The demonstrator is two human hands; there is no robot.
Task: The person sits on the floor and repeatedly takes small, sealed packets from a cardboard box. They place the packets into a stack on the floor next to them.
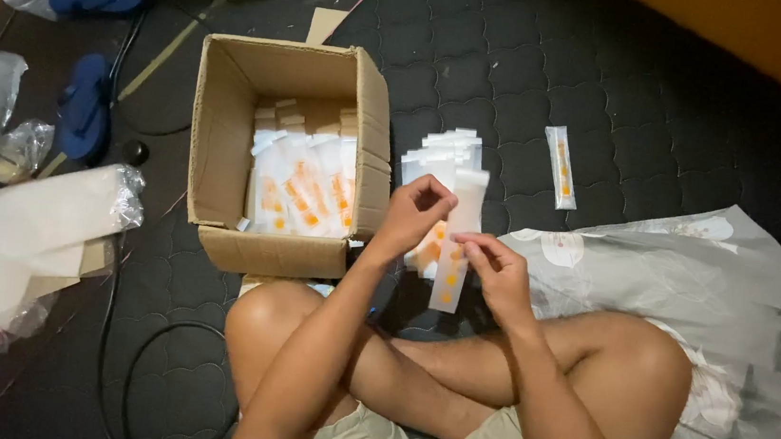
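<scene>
I sit cross-legged on a dark quilted mat. My left hand (413,214) pinches the upper part of a narrow clear packet with orange contents (456,254), and my right hand (498,276) holds its lower half. Just beyond my hands lies a fanned stack of the same packets (442,153). An open cardboard box (227,127) to the left holds several more packets (303,187) standing in rows.
One single packet (562,166) lies apart on the mat to the right. A grey floral cloth (736,301) covers the right side. A roll of white bags in plastic (17,231), blue slippers (85,104) and a black cable (110,355) lie to the left.
</scene>
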